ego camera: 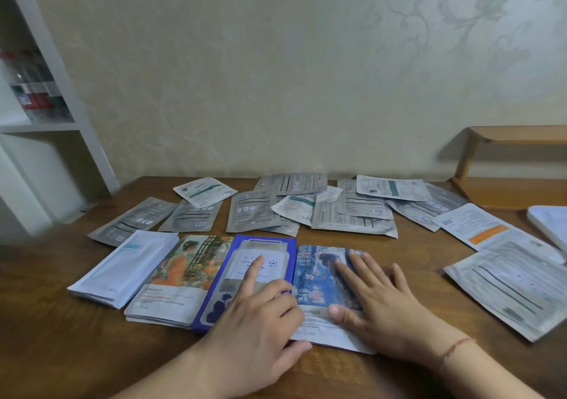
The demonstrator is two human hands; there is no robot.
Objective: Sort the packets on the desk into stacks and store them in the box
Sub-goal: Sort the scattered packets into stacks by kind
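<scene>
- I have made four stacks in a row near me on the bench point(61, 337): a white stack point(122, 269) at the left, an orange picture stack point(181, 279), a blue-edged stack point(242, 263) and a blue picture stack point(319, 279).
- My left hand point(257, 315) is curled with one finger pointing, pressing the blue-edged stack. It grips nothing.
- My right hand point(377, 300) lies flat and loose on the blue picture stack.
- Many loose packets point(352, 214), around fifteen, wait face down at the far side.
- I cannot see the box for sure.
</scene>
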